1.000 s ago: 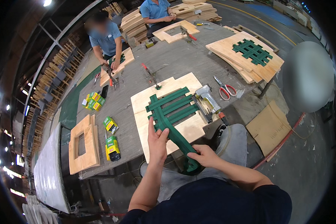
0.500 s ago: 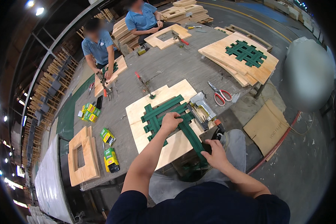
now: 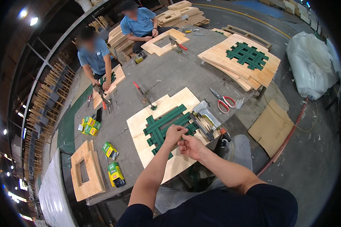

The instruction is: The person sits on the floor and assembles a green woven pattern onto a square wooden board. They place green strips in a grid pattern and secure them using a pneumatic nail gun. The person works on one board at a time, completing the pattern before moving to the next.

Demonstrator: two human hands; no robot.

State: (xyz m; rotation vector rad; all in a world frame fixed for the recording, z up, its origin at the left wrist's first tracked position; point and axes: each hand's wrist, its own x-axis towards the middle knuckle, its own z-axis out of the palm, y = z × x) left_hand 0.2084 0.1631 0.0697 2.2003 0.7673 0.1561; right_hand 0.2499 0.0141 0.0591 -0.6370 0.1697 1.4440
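A pale wooden board (image 3: 183,99) lies on the table in front of me, with dark green webbing straps (image 3: 166,117) woven across its opening. My left hand (image 3: 174,135) is over the near side of the weave, its fingers pinched on a green strap. Close against it, my right hand (image 3: 191,146) has its fingers curled in, thumb and forefinger meeting the left fingertips at the strap. The hands hide most of that strap. A metal staple gun (image 3: 208,116) lies on the board's right edge, just right of the weave.
Red-handled scissors (image 3: 224,104) lie beyond the staple gun. A clamp (image 3: 143,94) stands at the board's far edge. Yellow-green boxes (image 3: 116,173) and a wooden frame (image 3: 81,185) are at left. Stacked boards (image 3: 267,77) sit far right. Two people in blue (image 3: 96,53) work across the table.
My right hand has moved up and left from the strap's hanging end to meet my left hand. The strap length that hung over the near edge no longer shows. My left hand is slightly lower.
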